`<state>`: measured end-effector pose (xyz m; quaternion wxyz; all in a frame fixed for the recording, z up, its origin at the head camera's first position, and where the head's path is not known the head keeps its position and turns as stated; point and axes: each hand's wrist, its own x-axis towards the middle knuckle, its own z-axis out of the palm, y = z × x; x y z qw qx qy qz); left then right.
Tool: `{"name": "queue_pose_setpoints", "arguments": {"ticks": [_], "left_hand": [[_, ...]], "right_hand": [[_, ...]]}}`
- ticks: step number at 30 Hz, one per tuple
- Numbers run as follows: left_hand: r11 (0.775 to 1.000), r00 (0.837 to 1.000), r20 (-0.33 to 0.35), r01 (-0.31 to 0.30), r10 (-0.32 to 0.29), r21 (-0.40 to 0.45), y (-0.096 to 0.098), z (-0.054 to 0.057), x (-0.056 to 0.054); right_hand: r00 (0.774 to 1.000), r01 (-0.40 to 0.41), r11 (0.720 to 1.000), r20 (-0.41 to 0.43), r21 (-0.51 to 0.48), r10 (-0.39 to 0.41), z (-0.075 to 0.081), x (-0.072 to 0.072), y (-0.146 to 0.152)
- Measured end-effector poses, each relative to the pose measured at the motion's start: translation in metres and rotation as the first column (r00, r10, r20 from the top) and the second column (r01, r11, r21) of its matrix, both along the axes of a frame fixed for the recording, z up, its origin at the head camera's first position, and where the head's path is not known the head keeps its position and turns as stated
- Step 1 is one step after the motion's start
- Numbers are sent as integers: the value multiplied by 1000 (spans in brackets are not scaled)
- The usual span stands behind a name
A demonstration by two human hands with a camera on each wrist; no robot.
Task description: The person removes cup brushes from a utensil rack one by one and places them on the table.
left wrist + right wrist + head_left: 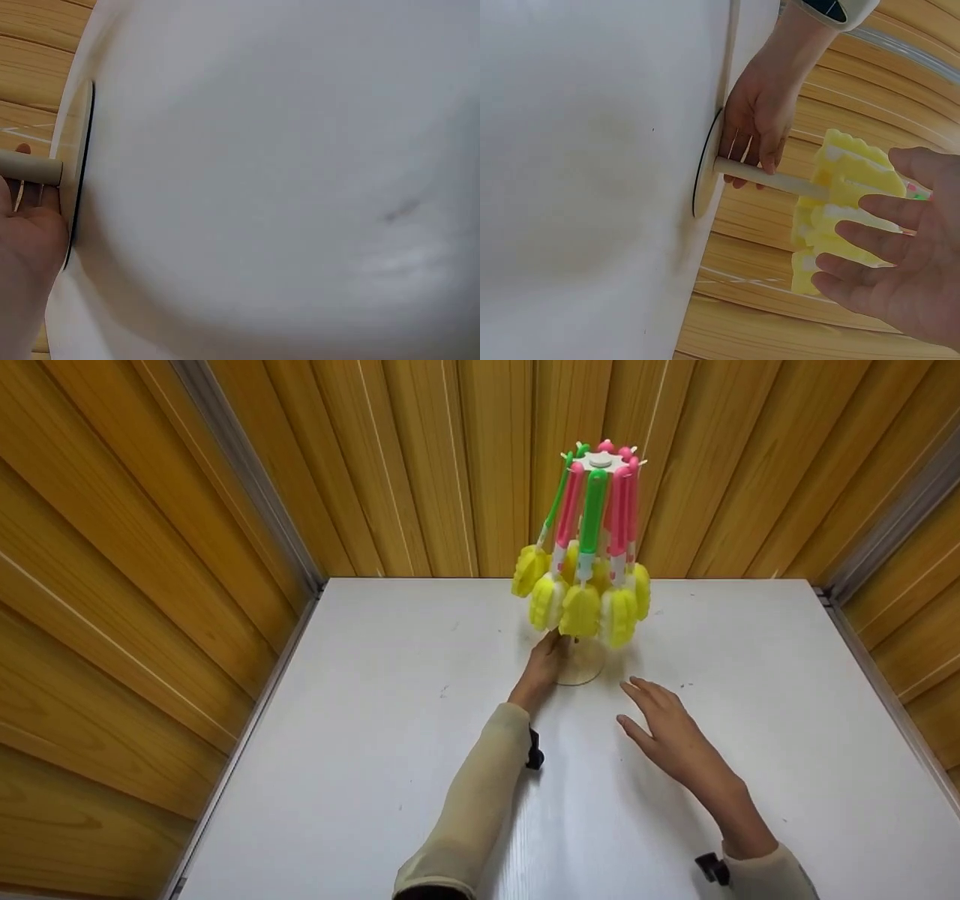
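A display stand carries several sponge bottle brushes (580, 611) hung in a ring, yellow heads down, with pink and green handles. They hang from a white notched top (600, 460). Below them a pale post (799, 184) runs down to a round wooden base (582, 667) at the tabletop. My left hand (546, 664) holds the post low down near the base, its thumb on one side and fingers behind; the brushes partly hide the fingertips in the head view. To the right of the base, my right hand (679, 742) hovers with spread fingers, touching nothing.
The stand is toward the back of a white table (375, 720). Wood-panelled walls (420, 472) rise behind it and at both sides, with grey metal strips (259, 476) at the corners.
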<state>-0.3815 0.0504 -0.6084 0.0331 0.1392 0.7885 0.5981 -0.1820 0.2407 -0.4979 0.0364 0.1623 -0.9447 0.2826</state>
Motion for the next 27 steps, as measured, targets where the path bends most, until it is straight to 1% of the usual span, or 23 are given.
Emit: {"name": "queue_pose_setpoints", "arguments": {"ticks": [5, 9, 13, 15, 18, 20, 23, 27], "left_hand": [[1000, 1000, 5, -12, 12, 9, 0, 0, 1], [1000, 999, 34, -18, 18, -3, 1, 0, 3], [999, 998, 46, -31, 32, -27, 1, -2, 4], [998, 999, 34, -38, 40, -42, 2, -4, 3], [997, 999, 6, -46, 46, -66, 2, -6, 3], [996, 999, -12, -47, 46, -70, 2, -7, 3], [997, 999, -24, -44, 43, -60, 2, -8, 2], [997, 998, -47, -41, 38, -69, 3, -9, 2]], "right_hand": [[1000, 10, 1000, -23, -19, -11, 6, -7, -3], [997, 36, 998, -60, -50, -39, 11, -13, -6], [986, 66, 991, -143, -113, -82, 16, -19, -9], [975, 78, 984, -193, -157, -108, 19, -24, -11], [957, 98, 969, -245, -226, -154, 23, -32, -14], [947, 110, 956, -263, -271, -184, 25, -37, -17], [934, 130, 933, -275, -336, -229, 26, -46, -22], [913, 158, 892, -282, -423, -296, 28, -56, -27]]}}
